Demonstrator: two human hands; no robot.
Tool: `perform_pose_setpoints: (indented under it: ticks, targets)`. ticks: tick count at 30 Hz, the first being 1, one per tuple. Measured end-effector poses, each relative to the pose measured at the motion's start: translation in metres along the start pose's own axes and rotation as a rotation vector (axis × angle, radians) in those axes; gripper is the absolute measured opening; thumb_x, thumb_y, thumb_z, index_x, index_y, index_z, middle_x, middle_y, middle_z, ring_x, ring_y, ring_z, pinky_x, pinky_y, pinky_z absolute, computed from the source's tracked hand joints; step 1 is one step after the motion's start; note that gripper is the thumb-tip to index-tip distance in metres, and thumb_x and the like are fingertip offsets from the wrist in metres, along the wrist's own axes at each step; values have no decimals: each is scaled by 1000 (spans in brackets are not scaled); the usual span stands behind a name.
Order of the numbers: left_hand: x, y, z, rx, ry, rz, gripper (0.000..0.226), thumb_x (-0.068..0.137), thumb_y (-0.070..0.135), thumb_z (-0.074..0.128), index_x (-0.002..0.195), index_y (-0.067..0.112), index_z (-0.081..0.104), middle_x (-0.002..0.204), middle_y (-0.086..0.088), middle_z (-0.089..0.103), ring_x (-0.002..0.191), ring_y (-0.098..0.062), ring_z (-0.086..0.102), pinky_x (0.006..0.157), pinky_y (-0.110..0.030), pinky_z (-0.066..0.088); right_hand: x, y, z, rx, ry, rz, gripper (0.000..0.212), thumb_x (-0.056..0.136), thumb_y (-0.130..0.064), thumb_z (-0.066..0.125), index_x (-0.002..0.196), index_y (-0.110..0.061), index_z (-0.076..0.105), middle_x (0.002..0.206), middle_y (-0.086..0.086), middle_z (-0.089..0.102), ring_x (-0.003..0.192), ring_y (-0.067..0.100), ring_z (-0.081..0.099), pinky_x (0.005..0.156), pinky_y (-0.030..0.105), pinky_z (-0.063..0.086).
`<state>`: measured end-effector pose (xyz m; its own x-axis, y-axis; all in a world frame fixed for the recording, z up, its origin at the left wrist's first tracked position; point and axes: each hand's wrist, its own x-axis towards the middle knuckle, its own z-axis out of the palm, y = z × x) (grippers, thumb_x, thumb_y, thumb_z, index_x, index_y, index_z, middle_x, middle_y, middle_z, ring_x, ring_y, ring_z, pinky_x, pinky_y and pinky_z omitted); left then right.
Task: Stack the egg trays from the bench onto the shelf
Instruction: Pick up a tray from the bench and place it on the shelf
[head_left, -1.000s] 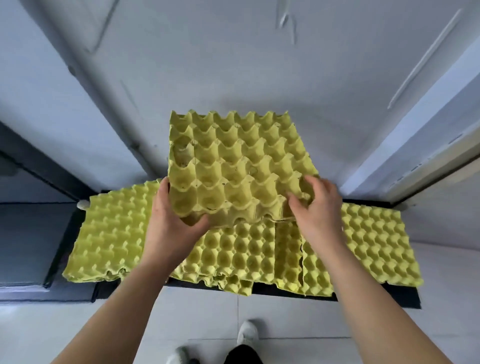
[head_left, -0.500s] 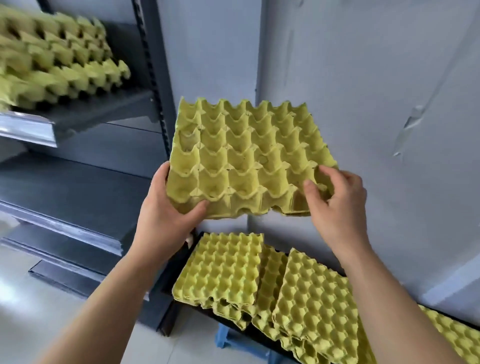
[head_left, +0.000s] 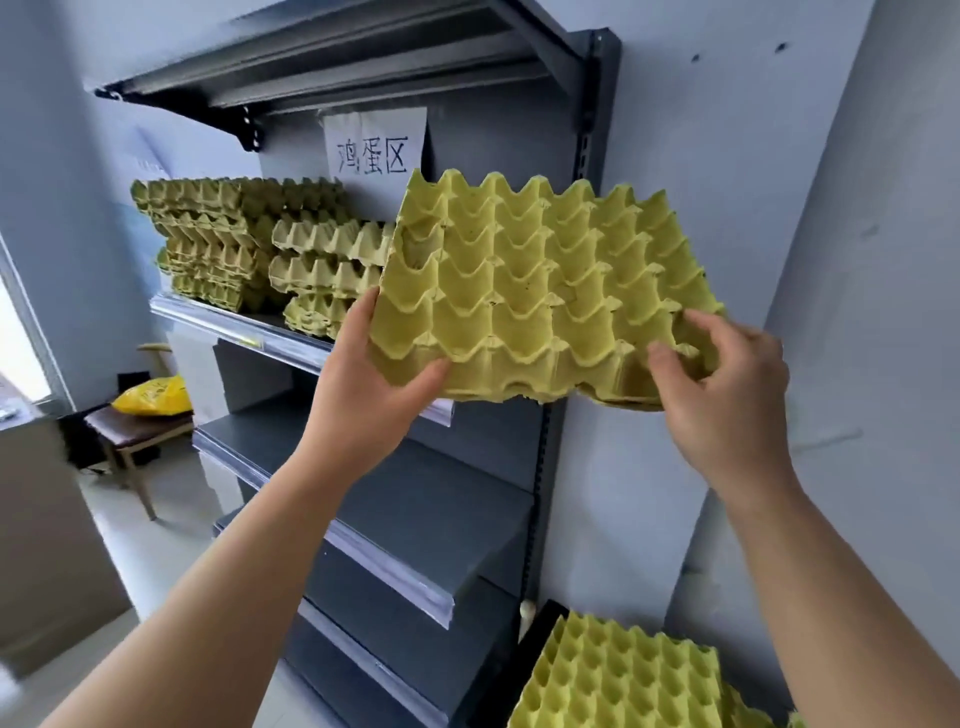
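Left hand (head_left: 363, 400) and right hand (head_left: 727, 400) gripping tray (head_left: 545, 280), raised from bench (head_left: 537, 626) to shelf (head_left: 291, 339) height beside stacks (head_left: 234, 244); placement next.

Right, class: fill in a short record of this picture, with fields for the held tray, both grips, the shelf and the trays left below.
held tray: yellow, empty, tilted, in the air
left grip: holds its near left corner
right grip: pinches its near right corner
shelf: bears a taller stack left of a shorter stack
bench trays: more lie at lower right

text: 鸡蛋区 | handwritten | white paper sign (head_left: 375, 140) | on shelf back panel (head_left: 498, 135)
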<state>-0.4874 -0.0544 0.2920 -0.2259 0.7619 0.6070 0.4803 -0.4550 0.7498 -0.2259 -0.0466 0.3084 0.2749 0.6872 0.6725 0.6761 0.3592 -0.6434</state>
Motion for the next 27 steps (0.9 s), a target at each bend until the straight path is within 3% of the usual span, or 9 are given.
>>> perform_pose_setpoints:
  ticks: [3, 9, 12, 16, 19, 21, 24, 27]
  targets:
    - [42, -16, -22, 41, 55, 25, 87, 69, 47, 75, 144, 26, 35, 130, 7, 54, 119, -10, 53, 104, -33, 43, 25, -26, 32, 23, 1, -30, 45, 86, -37, 63, 127, -20, 57, 126, 15, 45, 119, 31, 43, 96, 30, 35]
    - [126, -54, -50, 27, 90, 6, 84, 67, 52, 73, 140, 26, 40, 120, 4, 60, 108, -15, 59, 100, -41, 47, 74, -61, 99, 27, 15, -89, 41, 86, -37, 62, 124, -22, 58, 126, 12, 44, 122, 29, 36, 96, 26, 29]
    - [162, -74, -60, 25, 97, 2, 71, 78, 44, 74, 138, 25, 41, 112, 5, 62, 102, -15, 61, 96, -43, 49, 94, -78, 129, 9, 33, -120, 41, 86, -39, 62, 123, -21, 60, 123, 13, 47, 121, 30, 37, 95, 27, 29]
    - [208, -99, -73, -7, 85, 9, 71, 80, 45, 72, 140, 27, 39, 117, -1, 62, 97, -15, 63, 89, -37, 53, 112, -97, 164, -48, 35, -153, 43, 88, -42, 60, 124, -20, 58, 123, 11, 49, 123, 25, 35, 86, 17, 20]
    - [239, -117, -81, -28, 71, 19, 70, 81, 46, 70, 141, 29, 39, 117, -2, 63, 101, -19, 63, 91, -42, 52, 121, -111, 187, -89, 49, -148, 45, 88, -42, 59, 127, -19, 57, 126, 11, 48, 124, 25, 34, 84, 16, 18]
    - [258, -131, -85, -38, 53, 32, 69, 82, 45, 69, 141, 28, 39, 113, -1, 64, 95, -17, 64, 86, -36, 54, 123, -120, 202, -121, 70, -138, 46, 89, -42, 58, 128, -19, 56, 127, 11, 47, 124, 25, 34, 79, 14, 17]
    - [282, -151, -92, -63, -3, 40, 63, 86, 42, 66, 140, 26, 40, 103, 6, 62, 77, -11, 62, 63, -18, 52, 120, -133, 225, -168, 87, -83, 46, 90, -43, 56, 130, -20, 54, 128, 10, 46, 123, 24, 33, 83, 21, 23]
    - [306, -172, -100, -89, -67, 59, 65, 85, 50, 65, 140, 28, 39, 111, 4, 62, 86, -15, 62, 75, -30, 53, 116, -143, 248, -206, 98, -9, 48, 91, -45, 53, 131, -19, 52, 126, 11, 48, 123, 23, 32, 84, 27, 27]
